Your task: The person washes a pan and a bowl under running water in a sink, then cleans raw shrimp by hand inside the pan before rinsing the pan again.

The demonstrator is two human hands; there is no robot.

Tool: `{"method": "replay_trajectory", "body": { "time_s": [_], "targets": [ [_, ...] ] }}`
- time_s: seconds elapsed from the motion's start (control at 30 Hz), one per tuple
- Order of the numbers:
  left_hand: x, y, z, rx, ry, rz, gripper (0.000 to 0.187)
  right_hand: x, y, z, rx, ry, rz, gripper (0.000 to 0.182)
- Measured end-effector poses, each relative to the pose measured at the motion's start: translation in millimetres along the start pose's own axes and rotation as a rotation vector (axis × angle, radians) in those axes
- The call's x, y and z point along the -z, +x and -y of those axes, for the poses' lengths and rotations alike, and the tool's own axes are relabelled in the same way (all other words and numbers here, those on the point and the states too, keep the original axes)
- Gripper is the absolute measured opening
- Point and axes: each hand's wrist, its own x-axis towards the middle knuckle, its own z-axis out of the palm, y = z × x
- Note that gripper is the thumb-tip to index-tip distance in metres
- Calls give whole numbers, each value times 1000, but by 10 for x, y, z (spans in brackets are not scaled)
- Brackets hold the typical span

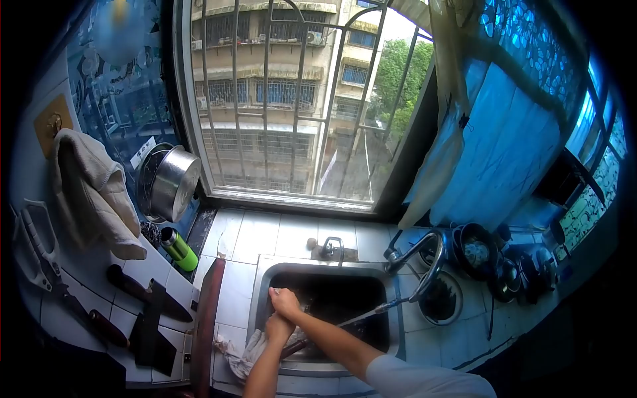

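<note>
Over the left side of the sink (pixel 397 318), my two hands are pressed together. My right hand (pixel 285 304) is closed, its fingers curled; what lies inside them is hidden. Just below and against it is my left hand (pixel 279 328), its fingers mostly out of sight. A dark brown handle (pixel 294 348) shows between my forearms at the sink's front rim; its other end is hidden. Beside my left wrist, a pale crumpled cloth (pixel 244 355) drapes over the front left corner. Water runs from the curved tap (pixel 431 272) on the right into the dark basin.
Knives and a cleaver (pixel 151 331) hang on the tiled left wall, near scissors (pixel 43 255) and a towel (pixel 89 186). A green bottle (pixel 179 250) stands below a metal pot (pixel 176 182). Pans (pixel 474 249) and a round dark-centred vessel (pixel 441 300) sit on the right counter.
</note>
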Motion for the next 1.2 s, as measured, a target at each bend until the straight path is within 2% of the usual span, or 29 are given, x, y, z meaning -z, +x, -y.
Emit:
{"method": "replay_trajectory", "body": {
  "time_s": [0.17, 0.23, 0.27, 0.3, 0.37, 0.43, 0.47, 0.5, 0.57, 0.63, 0.7, 0.77, 0.83, 0.9, 0.97, 1.03, 1.1, 1.2],
  "targets": [
    [38, -133, -71, 45, 68, -84, 43, 18, -54, 2, -107, -25, -50, 41],
    [84, -196, -95, -11, 127, -32, 42, 37, -62, -55, -130, -28, -42, 42],
    [-19, -99, 8, -69, 129, 18, 47, 114, -119, -50, -100, -8, 7, 44],
    [-65, -78, 92, -172, 78, 8, 43, 101, -70, -144, 2, -16, 54, 45],
    [-66, -8, 236, -178, -331, 282, 41, 184, -78, -307, 75, 132, 211, 44],
    [53, -158, 263, -32, -618, 295, 53, 641, -316, -7, 277, -317, 133, 44],
    [93, -163, 323, 3, -678, 351, 58, 815, -409, 91, 373, -360, 111, 44],
    [170, -186, 351, -11, -686, 386, 50, 978, -484, 206, 469, -399, 82, 45],
    [316, -274, 362, -23, -677, 422, 43, 1358, -715, 651, 503, -513, 15, 46],
    [350, -312, 387, -53, -663, 378, 39, 1580, -870, 981, 474, -425, -52, 47],
    [265, -209, 453, 28, -690, 395, 56, 1654, -856, 1190, 484, -114, 1, 48],
    [126, -155, 552, 71, -613, 230, 79, 1699, -917, 1496, 539, 251, 162, 46],
    [38, -124, 566, 124, -683, 222, 73, 1626, -926, 1808, 523, 520, 332, 46],
    [22, -193, 500, 129, -707, 229, 69, 1483, -993, 2143, 443, 617, 399, 46],
    [17, -290, 383, 137, -727, 249, 60, 1222, -876, 2291, 551, 735, 632, 45],
    [-86, -260, 351, 107, -769, 279, 51, 819, -884, 2283, 680, 726, 492, 45],
    [198, -672, -68, -2, -863, 232, 33, 702, -1009, 2083, 772, 412, 171, 46],
    [-10, -577, 37, -165, -913, 239, 32, 661, -1142, 1288, 602, 520, 188, 35]
  ]
}}
